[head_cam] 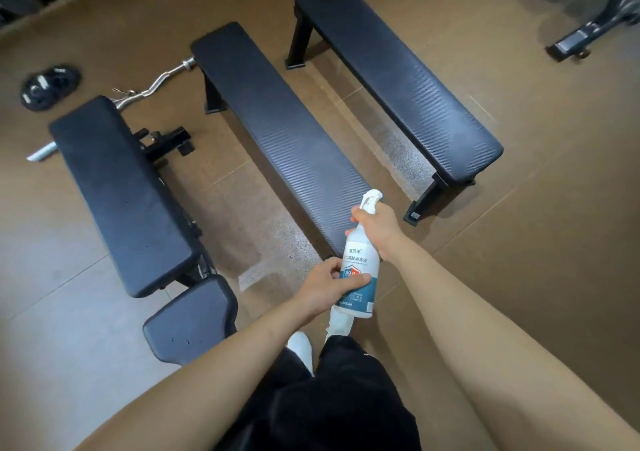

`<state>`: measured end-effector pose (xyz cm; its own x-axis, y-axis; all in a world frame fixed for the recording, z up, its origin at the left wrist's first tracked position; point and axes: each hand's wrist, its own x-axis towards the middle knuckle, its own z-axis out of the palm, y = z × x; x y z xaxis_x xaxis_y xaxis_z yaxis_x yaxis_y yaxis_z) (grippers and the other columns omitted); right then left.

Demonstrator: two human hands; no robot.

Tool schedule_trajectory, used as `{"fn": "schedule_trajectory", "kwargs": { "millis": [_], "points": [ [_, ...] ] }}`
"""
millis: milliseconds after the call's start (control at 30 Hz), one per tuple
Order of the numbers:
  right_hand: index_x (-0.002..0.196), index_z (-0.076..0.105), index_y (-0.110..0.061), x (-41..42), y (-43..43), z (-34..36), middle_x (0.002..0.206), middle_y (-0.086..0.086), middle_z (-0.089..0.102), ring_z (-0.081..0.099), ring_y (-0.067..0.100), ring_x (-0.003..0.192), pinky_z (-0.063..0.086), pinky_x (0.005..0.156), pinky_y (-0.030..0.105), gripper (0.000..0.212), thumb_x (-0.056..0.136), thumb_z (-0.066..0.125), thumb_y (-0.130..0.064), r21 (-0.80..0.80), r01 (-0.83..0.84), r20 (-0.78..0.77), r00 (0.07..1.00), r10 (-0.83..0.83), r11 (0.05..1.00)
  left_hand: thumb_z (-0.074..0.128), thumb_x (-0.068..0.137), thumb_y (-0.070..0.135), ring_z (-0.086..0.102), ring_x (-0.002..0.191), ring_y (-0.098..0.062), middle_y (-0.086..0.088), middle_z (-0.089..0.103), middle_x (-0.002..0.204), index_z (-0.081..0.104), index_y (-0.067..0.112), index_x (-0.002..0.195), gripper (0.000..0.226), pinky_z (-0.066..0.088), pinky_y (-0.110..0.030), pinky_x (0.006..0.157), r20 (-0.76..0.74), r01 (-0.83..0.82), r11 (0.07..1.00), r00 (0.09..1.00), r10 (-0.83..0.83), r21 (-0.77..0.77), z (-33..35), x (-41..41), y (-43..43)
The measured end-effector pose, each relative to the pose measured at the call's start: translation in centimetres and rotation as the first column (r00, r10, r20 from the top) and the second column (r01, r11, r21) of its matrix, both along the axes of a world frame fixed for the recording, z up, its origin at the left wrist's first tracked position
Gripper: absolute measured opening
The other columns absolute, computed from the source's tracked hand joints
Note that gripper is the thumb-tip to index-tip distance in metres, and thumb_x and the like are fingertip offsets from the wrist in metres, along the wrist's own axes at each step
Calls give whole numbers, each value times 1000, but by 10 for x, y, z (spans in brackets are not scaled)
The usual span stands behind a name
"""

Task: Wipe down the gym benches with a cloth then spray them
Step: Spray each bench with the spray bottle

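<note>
Grips a white spray bottle [358, 270] in both hands, upright, in the air at the near end of the middle bench [277, 131]. Right hand [379, 227] wrapped round the neck just under the trigger head, nozzle pointing away along that bench. Left hand [329, 287] curled round the labelled body lower down, thumb across the label. Stands on a brown floor [519, 242] in white shoes [341, 322], facing three black padded benches side by side: right bench [398, 72] flat and apart from the middle one, left bench [117, 187] with a separate seat pad [190, 319] at its near end. Beyond the left bench, a curl bar [152, 88] and a dark weight plate [50, 86] on the floor. Pale speckled patches on the floor between the benches.
</note>
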<state>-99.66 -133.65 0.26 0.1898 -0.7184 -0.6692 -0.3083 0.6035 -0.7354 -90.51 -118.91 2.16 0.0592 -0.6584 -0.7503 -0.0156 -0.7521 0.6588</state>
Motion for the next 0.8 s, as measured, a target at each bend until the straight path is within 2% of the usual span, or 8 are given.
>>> {"fn": "schedule_trajectory", "kwargs": {
  "millis": [100, 200, 333, 400, 533, 633, 700, 800],
  "points": [
    [96, 49, -5, 10, -10, 3, 86, 17, 57, 70, 30, 57, 53, 47, 29, 17, 96, 65, -10, 2, -31, 31, 999, 31, 1000, 84, 83, 42, 76, 96, -12, 0, 76, 110, 63, 18, 119, 48, 62, -37, 93, -35, -58, 998, 998, 58, 9, -1, 1, -7],
    [88, 50, -7, 23, -21, 5, 84, 14, 57, 69, 28, 56, 51, 47, 26, 17, 99, 62, -12, -28, -120, -28, 993, 119, 992, 84, 82, 44, 76, 98, -13, 0, 76, 112, 62, 19, 119, 49, 61, -40, 94, -54, -107, 994, 993, 107, 12, -6, 5, -13],
    [90, 52, -7, 44, -38, 5, 86, 16, 61, 69, 32, 61, 56, 59, 35, 15, 99, 62, -15, -7, -191, -81, 979, 190, 982, 81, 86, 44, 75, 96, -7, 4, 75, 114, 60, 19, 123, 49, 61, -22, 79, -103, -127, 992, 986, 128, 11, -5, 18, -26],
    [97, 50, -5, 58, -48, 5, 87, 16, 60, 69, 31, 58, 57, 59, 36, 16, 98, 64, -14, 21, -203, -74, 976, 204, 979, 81, 86, 43, 76, 91, -6, 4, 76, 109, 61, 19, 120, 46, 59, -21, 72, -136, -147, 989, 980, 147, 16, -6, 29, -34],
    [102, 50, -2, 92, -64, 0, 88, 15, 59, 67, 30, 60, 58, 56, 37, 17, 98, 64, -11, 23, -207, -115, 971, 208, 978, 83, 77, 56, 75, 99, -10, 4, 76, 113, 60, 25, 117, 56, 63, -40, 90, -173, -138, 990, 975, 142, 34, -22, 60, -52],
    [95, 53, -4, 122, -75, -7, 86, 17, 62, 68, 32, 63, 59, 70, 50, 15, 99, 62, -16, 6, -222, -201, 955, 219, 975, 81, 80, 55, 74, 100, -8, 6, 74, 117, 58, 26, 120, 55, 63, -34, 86, -198, -100, 994, 974, 107, 43, -31, 94, -65],
    [97, 53, -5, 145, -84, -8, 87, 15, 62, 70, 30, 62, 59, 68, 47, 16, 99, 63, -18, 13, -220, -208, 954, 218, 975, 80, 86, 46, 74, 100, -6, 6, 73, 118, 57, 23, 122, 48, 60, -22, 75, -237, -102, 994, 965, 109, 44, -32, 119, -75],
    [101, 51, -6, 186, -102, -2, 86, 13, 58, 71, 25, 58, 57, 56, 36, 17, 98, 65, -14, 14, -223, -165, 961, 223, 975, 80, 87, 41, 74, 100, -7, 3, 73, 119, 58, 21, 122, 46, 59, -23, 75, -280, -132, 990, 950, 139, 45, -38, 159, -91]
  ]
}}
